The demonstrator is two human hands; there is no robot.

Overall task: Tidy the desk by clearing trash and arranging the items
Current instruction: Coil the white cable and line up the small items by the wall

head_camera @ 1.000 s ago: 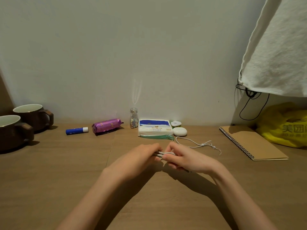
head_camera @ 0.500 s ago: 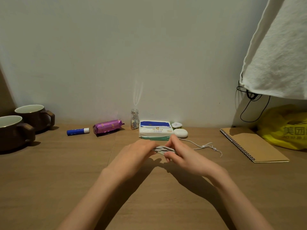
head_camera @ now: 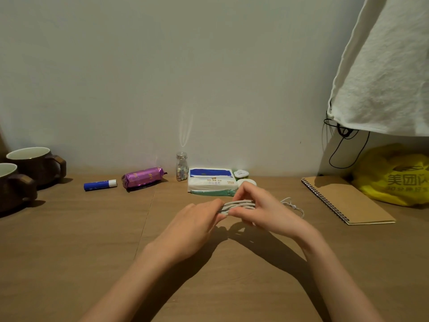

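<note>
A white cable (head_camera: 236,204) is looped into a flat bundle between both hands above the middle of the wooden desk (head_camera: 92,240). My left hand (head_camera: 192,225) pinches the bundle's left end. My right hand (head_camera: 262,209) grips its right end, fingers curled over the loops. A loose tail of the cable (head_camera: 293,206) trails on the desk to the right of my right hand.
Two brown mugs (head_camera: 34,166) stand at far left. Along the wall lie a blue glue stick (head_camera: 99,185), a purple wrapped pack (head_camera: 142,177), a small glass bottle (head_camera: 181,166), a tissue pack (head_camera: 211,181) and white cases (head_camera: 241,175). A spiral notebook (head_camera: 348,199) and yellow bag (head_camera: 394,175) sit right.
More of the cable has been wound into the bundle and the loose tail on the desk is shorter. Both hands have shifted slightly away from me, towards the tissue pack.
</note>
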